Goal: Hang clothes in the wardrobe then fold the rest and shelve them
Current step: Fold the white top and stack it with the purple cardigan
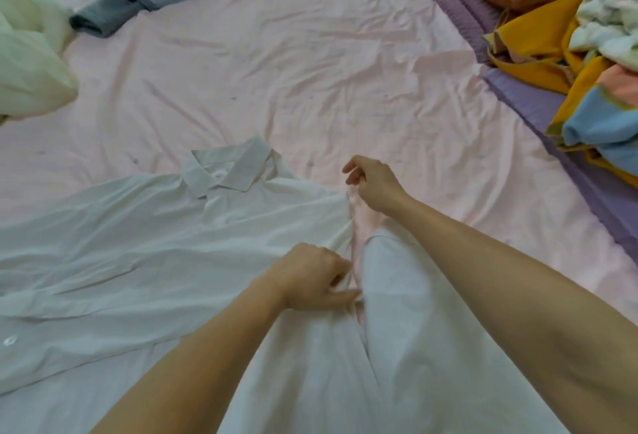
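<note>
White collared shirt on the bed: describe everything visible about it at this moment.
The white shirt looks like thin, wrinkled woven cotton. It lies spread face up on the pink bedsheet, collar pointing away, and a button shows near the left edge. The left hand pinches its side edge, and the right hand grips the fabric at its shoulder.

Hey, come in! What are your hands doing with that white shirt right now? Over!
Left hand pinching white shirt at its side edge. Right hand gripping the shoulder seam. Shirt lies flat, collar up, on pink sheet. Nothing in the way.
</note>
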The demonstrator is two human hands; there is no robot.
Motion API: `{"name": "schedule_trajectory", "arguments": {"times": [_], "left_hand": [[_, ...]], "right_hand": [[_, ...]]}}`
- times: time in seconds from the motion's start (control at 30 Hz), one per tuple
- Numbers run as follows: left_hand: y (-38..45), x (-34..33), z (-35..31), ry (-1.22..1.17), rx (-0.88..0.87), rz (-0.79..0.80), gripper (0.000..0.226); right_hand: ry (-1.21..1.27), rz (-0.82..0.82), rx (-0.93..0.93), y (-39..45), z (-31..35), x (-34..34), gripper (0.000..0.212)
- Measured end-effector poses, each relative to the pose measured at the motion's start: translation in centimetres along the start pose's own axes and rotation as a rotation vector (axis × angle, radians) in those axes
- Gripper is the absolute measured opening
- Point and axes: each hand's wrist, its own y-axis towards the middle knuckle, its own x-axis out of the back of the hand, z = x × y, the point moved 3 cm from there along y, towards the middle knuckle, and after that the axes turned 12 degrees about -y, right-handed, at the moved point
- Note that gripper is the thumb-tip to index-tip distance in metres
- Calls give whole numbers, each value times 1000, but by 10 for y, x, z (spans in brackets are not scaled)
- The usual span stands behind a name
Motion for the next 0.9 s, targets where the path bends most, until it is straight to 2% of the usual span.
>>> {"name": "schedule_trajectory", "arguments": {"times": [0.1, 0.13, 0.17, 0.23, 0.33, 0.37, 0.43, 0.5, 0.57, 0.63, 0.7, 0.77, 0.83, 0.9], "left_hand": [[-1, 38, 30, -184, 180, -558, 27], [0, 48, 46, -226, 260, -670, 16], [1, 58, 61, -238, 328, -709, 8], [9, 70, 86, -189, 411, -653, 25], [19, 80, 109, 5, 400, -539, 44], [22, 81, 113, 42, 363, -495, 47], [28, 77, 118, 50, 305, -339, 47], [32, 68, 116, 0, 269, -211, 40], [35, 59, 118, 16, 244, -201, 34], [37, 56, 122, 45, 297, -247, 31], [39, 57, 127, 68, 384, -270, 26], [40, 56, 128, 83, 393, -269, 21], [42, 53, 128, 84, 355, -255, 18], [43, 51, 129, 65, 339, -248, 10]], "right_hand": [[-14, 142, -13, 6, 8, -17, 42], [-21, 188, 14, 7, 15, -25, 39], [-51, 221, 59, 5, 21, -34, 36], [-224, 170, 273, -9, 35, -47, 30], [-538, -153, 778, -46, 49, -56, 15], [-597, -166, 880, -59, 50, -60, 11], [-638, -112, 959, -83, 47, -72, 11], [-591, -14, 886, -99, 40, -78, 18], [-440, 48, 672, -97, 40, -81, 27], [-284, 31, 375, -78, 43, -73, 28], [-203, -49, 183, -55, 44, -65, 20], [-218, -87, 87, -36, 40, -61, 18], [-295, -5, 19, -24, 35, -65, 24], [-372, 56, -9, -20, 32, -68, 20]]}}
